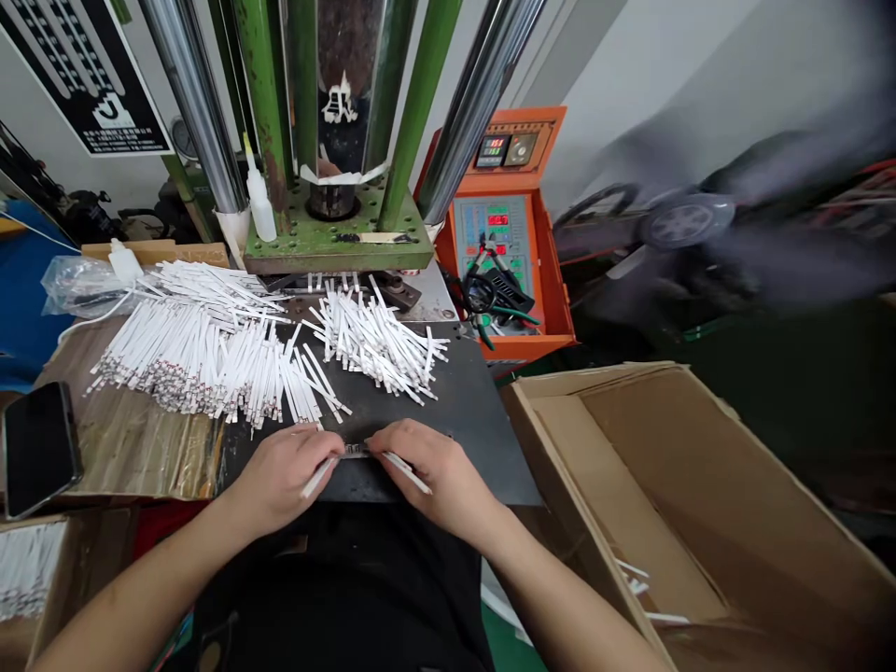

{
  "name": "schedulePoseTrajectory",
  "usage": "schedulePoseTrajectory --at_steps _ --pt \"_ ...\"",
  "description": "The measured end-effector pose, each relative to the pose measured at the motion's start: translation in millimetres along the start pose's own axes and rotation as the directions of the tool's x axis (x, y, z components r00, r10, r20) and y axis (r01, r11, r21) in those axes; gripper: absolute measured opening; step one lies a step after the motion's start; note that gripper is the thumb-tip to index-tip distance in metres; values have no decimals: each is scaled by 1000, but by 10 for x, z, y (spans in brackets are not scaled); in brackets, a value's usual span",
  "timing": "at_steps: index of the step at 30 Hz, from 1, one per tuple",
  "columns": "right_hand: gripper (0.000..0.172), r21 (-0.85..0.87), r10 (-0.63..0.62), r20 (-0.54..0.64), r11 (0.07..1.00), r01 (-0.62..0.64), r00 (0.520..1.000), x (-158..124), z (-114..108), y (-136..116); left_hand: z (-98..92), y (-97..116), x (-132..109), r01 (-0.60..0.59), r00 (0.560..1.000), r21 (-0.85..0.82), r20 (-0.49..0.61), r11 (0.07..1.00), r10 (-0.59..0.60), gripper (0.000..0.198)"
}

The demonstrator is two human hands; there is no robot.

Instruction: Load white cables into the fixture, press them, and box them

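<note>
At the front edge of the dark work surface, my left hand (287, 471) is closed on a thin white stick (320, 476) that slants down towards me. My right hand (434, 471), close beside it, pinches thin white sticks (407, 471), perhaps two. Between the fingertips of both hands lies a small metallic piece (356, 450); whether it is joined to the sticks I cannot tell. Just beyond my hands is a large pile of similar white sticks (189, 345) with metallic-looking ends. A smaller pile (382, 341) lies to its right.
A green press (336, 247) with steel columns stands behind the piles, a white squeeze bottle (260, 201) on its base. An orange control box (553, 271) holds pliers (483, 289). At right is a cardboard box (616, 467) with a few sticks; at left, a phone (42, 448).
</note>
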State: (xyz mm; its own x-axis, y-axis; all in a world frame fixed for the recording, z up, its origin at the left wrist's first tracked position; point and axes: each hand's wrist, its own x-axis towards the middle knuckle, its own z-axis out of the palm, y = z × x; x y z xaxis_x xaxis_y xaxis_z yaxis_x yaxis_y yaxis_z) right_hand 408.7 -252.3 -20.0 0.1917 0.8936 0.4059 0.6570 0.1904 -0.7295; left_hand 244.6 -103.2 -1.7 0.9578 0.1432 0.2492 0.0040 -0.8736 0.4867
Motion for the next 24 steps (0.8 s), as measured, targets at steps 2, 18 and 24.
schedulePoseTrajectory --at_steps 2,18,24 --pt "18 -7 -34 4 999 34 999 -8 -21 -11 -6 25 16 -47 999 68 26 997 46 14" --pt "17 20 115 -149 993 -114 982 -120 -49 95 -112 -424 858 -35 891 231 447 972 -74 5" --pt "20 -2 5 -138 1000 -5 990 -163 -8 145 -127 -494 709 -213 899 226 426 951 100 22"
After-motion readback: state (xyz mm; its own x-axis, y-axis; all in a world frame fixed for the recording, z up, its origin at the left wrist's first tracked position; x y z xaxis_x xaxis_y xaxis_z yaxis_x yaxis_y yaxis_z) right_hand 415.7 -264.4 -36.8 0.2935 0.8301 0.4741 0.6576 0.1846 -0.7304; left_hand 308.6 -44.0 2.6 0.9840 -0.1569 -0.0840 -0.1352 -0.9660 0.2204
